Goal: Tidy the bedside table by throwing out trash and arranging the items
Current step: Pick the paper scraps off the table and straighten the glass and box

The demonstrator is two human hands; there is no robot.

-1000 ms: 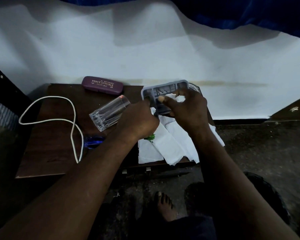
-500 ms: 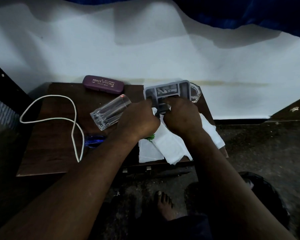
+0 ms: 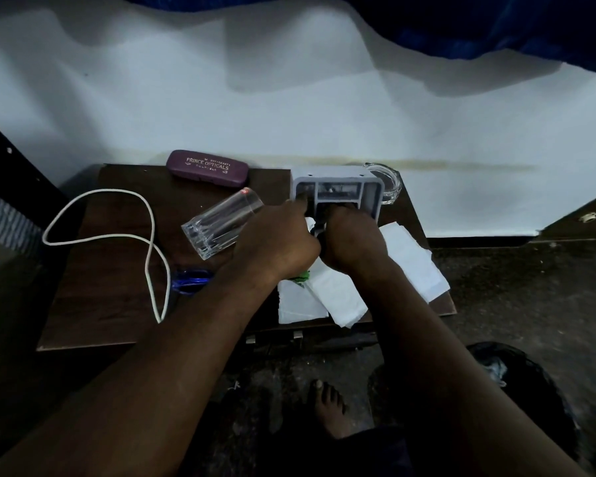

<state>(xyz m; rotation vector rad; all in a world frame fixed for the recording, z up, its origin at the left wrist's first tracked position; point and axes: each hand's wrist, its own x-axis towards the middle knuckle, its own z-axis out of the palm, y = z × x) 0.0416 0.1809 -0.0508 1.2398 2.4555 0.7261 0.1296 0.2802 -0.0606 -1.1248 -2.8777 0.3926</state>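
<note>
A grey plastic organiser with compartments stands at the back right of the dark wooden bedside table. My left hand and my right hand both grip its near side, fingers curled into it. White tissues lie spread under and to the right of my hands, with a bit of green showing between them. A clear drinking glass lies on its side left of my left hand. A purple spectacle case sits at the back edge.
A white cable loops over the table's left half. A blue pen or wrapper lies near my left forearm. A glass ashtray stands behind the organiser. A black bin bag sits on the floor at right, beside a bare foot.
The organiser has come down from a raised, tilted hold to rest on the table. Both hands have closed in on its near side.
</note>
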